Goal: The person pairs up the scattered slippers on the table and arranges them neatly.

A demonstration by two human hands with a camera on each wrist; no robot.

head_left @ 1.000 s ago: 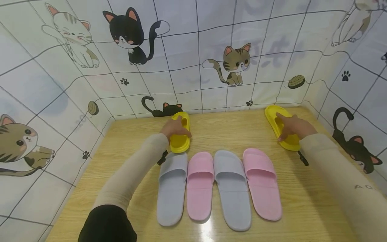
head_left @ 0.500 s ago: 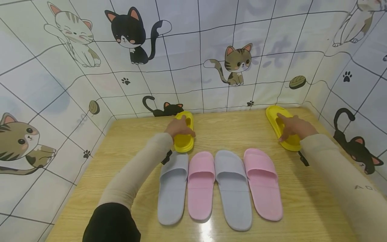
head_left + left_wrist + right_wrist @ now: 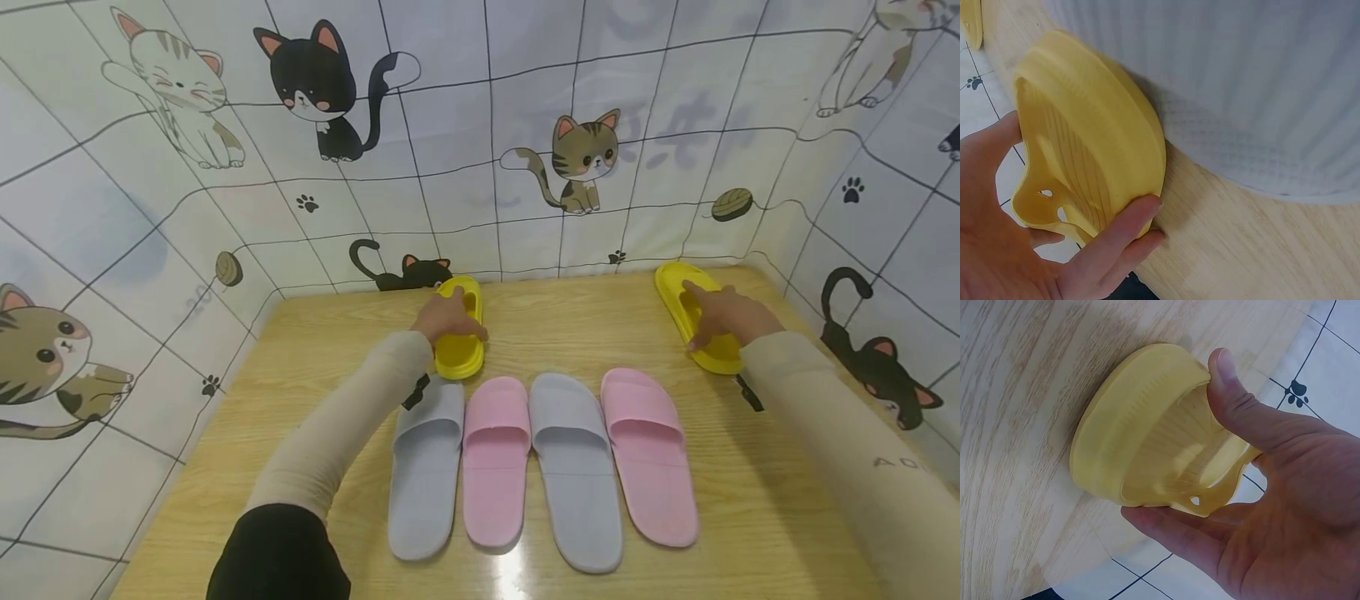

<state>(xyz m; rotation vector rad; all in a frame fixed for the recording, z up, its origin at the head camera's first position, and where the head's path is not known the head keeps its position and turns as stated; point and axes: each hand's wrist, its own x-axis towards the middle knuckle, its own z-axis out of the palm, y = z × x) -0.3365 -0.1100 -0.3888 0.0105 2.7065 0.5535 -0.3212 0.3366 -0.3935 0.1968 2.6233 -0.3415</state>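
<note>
My left hand (image 3: pixel 444 318) grips a small yellow slipper (image 3: pixel 459 360) on the wooden table, thumb on one side and fingers on the other. In the left wrist view this slipper (image 3: pixel 1091 106) has holes in its upper, and its edge lies right beside a large pale grey slipper (image 3: pixel 1229 112). Farther right, near the back wall, my right hand (image 3: pixel 729 315) holds the other yellow slipper (image 3: pixel 677 292) by its sides, toe angled left. The right wrist view shows thumb and fingers spanning that slipper (image 3: pixel 1129 419), close over the wood.
In front stand a grey slipper (image 3: pixel 426 492), a pink slipper (image 3: pixel 495 492), another grey slipper (image 3: pixel 583 508) and another pink slipper (image 3: pixel 656 492) in a row, toes toward the back. Cat-printed sheeting (image 3: pixel 450 150) lines the back and sides of the wooden table (image 3: pixel 570 321).
My left hand has shifted the left yellow slipper a little to the right, then slowed. The right hand and its yellow slipper have stayed put, as has the row of slippers.
</note>
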